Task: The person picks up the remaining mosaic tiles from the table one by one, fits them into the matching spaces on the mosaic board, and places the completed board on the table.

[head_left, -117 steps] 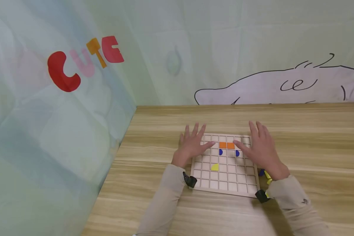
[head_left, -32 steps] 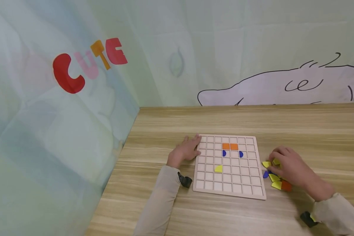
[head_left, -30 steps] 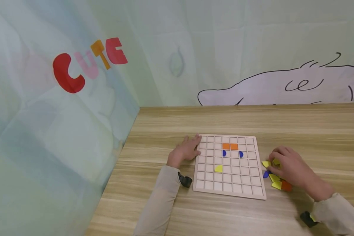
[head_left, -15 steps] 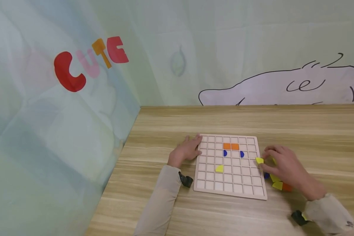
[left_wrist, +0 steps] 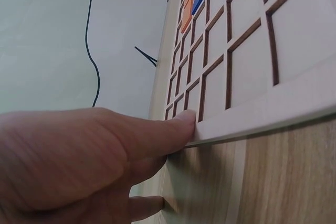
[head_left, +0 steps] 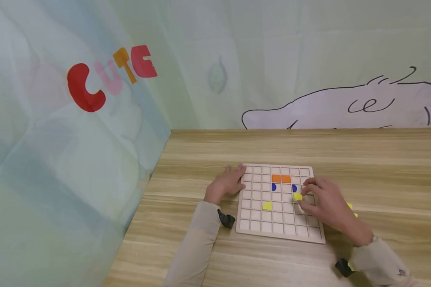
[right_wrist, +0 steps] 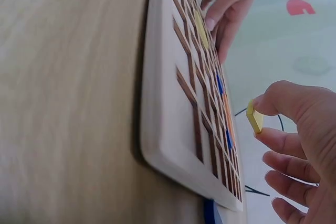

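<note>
Btwn R fingers (right_wrist: pixel 283 142), wrist view: yel. pc (right_wrist: pixel 254 119), long axis ~vert.

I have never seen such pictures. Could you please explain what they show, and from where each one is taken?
There is no machine, only a person's two bare hands. The wide picture comes from a camera on the head; the other two, from one on each wrist. On the wooden table lies a gridded board holding two orange pieces, two blue half-circles and a yellow piece. The left hand touches the board's edge. The right hand pinches another yellow piece over the board. Loose pieces lie beside it.
</note>
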The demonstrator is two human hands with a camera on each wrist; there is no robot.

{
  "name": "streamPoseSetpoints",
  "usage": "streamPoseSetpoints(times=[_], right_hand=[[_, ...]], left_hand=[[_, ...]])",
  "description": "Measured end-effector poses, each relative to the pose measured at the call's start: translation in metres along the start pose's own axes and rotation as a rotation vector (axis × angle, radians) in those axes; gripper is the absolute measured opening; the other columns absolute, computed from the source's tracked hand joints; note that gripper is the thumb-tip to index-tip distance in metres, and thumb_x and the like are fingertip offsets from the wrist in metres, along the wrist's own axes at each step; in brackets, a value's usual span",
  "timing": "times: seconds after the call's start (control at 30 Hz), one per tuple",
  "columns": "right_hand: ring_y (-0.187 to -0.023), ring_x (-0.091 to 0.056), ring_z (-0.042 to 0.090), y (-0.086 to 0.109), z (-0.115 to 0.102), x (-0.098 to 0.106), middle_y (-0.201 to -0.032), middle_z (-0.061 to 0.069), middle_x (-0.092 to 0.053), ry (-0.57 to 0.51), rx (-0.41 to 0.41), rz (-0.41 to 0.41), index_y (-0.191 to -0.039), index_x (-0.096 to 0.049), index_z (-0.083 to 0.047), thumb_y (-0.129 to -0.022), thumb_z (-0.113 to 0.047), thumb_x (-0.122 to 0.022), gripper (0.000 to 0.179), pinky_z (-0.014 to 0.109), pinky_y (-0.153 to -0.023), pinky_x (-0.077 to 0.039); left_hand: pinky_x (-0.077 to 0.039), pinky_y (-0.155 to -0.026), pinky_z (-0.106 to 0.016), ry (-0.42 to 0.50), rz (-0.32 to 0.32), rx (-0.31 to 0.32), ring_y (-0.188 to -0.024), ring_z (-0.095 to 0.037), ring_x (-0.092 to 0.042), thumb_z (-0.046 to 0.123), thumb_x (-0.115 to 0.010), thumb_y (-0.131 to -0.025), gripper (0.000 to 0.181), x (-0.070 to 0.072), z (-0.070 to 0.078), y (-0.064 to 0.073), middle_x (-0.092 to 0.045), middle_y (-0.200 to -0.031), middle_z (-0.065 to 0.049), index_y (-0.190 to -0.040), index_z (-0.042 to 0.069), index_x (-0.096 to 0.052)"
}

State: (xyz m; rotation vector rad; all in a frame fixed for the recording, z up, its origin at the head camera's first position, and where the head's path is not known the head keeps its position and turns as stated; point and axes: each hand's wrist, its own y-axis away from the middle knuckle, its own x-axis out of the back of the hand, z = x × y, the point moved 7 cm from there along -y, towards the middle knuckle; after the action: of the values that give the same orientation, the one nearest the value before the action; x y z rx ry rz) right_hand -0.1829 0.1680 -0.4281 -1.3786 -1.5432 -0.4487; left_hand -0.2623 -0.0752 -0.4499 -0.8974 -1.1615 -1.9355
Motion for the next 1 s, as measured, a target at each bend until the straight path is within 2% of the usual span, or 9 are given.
streamPoseSetpoints(times=[0.3, 0.53, 0.73, 0.9, 1.0], right_hand=[[-0.101, -0.055, 0.033, -0.004, -0.021, -0.015, -0.107, 0.012, -0.064, -0.011, 0.029, -0.007, -0.078, -0.068, -0.01, -0.074, -0.02, -0.077, 0.014, 0.053, -0.088, -0.041], [-0.11, -0.05, 0.029, -0.004, -0.037, -0.033, -0.113, 0.008, -0.061, -0.009, -0.013, -0.095, -0.08, -0.066, -0.015, -0.076, -0.025, -0.076, 0.015, 0.05, -0.095, -0.039], [-0.111, -0.051, 0.029, -0.003, -0.054, -0.041, -0.114, 0.007, -0.062, 0.016, 0.034, -0.087, -0.08, -0.066, -0.015, -0.076, -0.028, -0.076, 0.017, 0.05, -0.096, -0.038], [-0.113, -0.051, 0.029, 0.0, -0.062, -0.05, -0.116, 0.007, -0.061, 0.037, 0.015, -0.13, -0.081, -0.066, -0.017, -0.075, -0.034, -0.078, 0.022, 0.05, -0.099, -0.038], [-0.113, -0.05, 0.028, 0.002, -0.065, -0.054, -0.115, 0.006, -0.06, 0.068, 0.03, -0.13, -0.08, -0.066, -0.017, -0.075, -0.035, -0.078, 0.022, 0.05, -0.1, -0.038]], left_hand=[[-0.012, -0.111, -0.068, -0.001, -0.003, -0.005, -0.148, -0.035, 0.0, 0.026, -0.049, -0.1, 0.063, 0.002, 0.002, 0.002, -0.006, -0.162, 0.004, -0.155, 0.019, -0.017], [-0.012, -0.11, -0.069, -0.005, -0.001, -0.003, -0.148, -0.036, -0.001, 0.027, -0.049, -0.1, 0.063, 0.001, 0.001, 0.002, -0.007, -0.162, 0.003, -0.155, 0.019, -0.018], [-0.011, -0.11, -0.069, 0.009, -0.003, -0.006, -0.148, -0.035, 0.001, 0.026, -0.049, -0.1, 0.063, 0.002, 0.002, 0.002, -0.006, -0.162, 0.004, -0.155, 0.019, -0.017], [-0.011, -0.11, -0.069, 0.008, 0.002, -0.01, -0.148, -0.035, 0.001, 0.025, -0.048, -0.1, 0.063, 0.001, 0.001, 0.001, -0.006, -0.162, 0.004, -0.155, 0.019, -0.017], [-0.011, -0.11, -0.069, 0.004, 0.007, -0.011, -0.148, -0.035, 0.0, 0.026, -0.049, -0.1, 0.063, 0.001, 0.001, 0.001, -0.007, -0.162, 0.003, -0.155, 0.018, -0.018]])
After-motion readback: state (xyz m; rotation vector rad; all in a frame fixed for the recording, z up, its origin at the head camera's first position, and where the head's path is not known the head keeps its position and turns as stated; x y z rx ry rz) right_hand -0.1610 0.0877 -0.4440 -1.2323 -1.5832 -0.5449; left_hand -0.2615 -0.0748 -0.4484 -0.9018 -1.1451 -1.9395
